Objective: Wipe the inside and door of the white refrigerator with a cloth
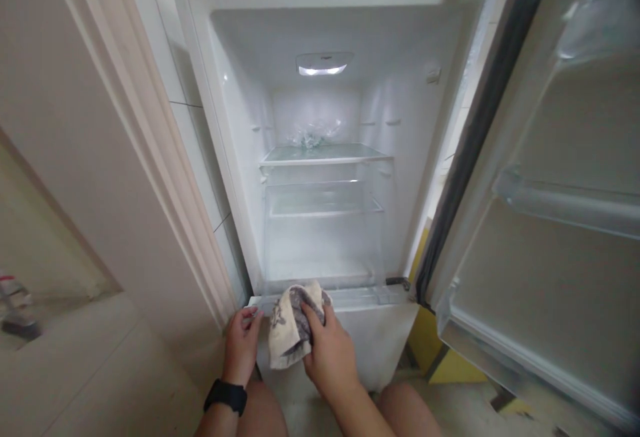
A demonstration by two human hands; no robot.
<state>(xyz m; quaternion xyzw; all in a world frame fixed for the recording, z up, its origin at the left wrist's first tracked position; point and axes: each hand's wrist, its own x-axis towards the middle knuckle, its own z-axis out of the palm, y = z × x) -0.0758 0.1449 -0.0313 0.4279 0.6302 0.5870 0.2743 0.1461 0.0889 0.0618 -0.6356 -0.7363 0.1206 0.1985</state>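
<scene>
My right hand (333, 350) is closed on a cream and grey patterned cloth (285, 330), bunched up at the front of the open fridge. The cloth lies against the front edge of a clear plastic drawer (350, 298), low in the fridge and sticking out a little over the white lower door (365, 337). At the drawer's left front corner, the bent fingers of my left hand (243, 337) grip its edge. A black watch is on that wrist.
Inside the fridge, a crumpled clear plastic bag (315, 136) rests on the upper glass shelf (345, 152). On the right the fridge door (565, 157) stands wide open, with clear door bins (575, 204). A wooden door frame (150, 137) rises close on the left.
</scene>
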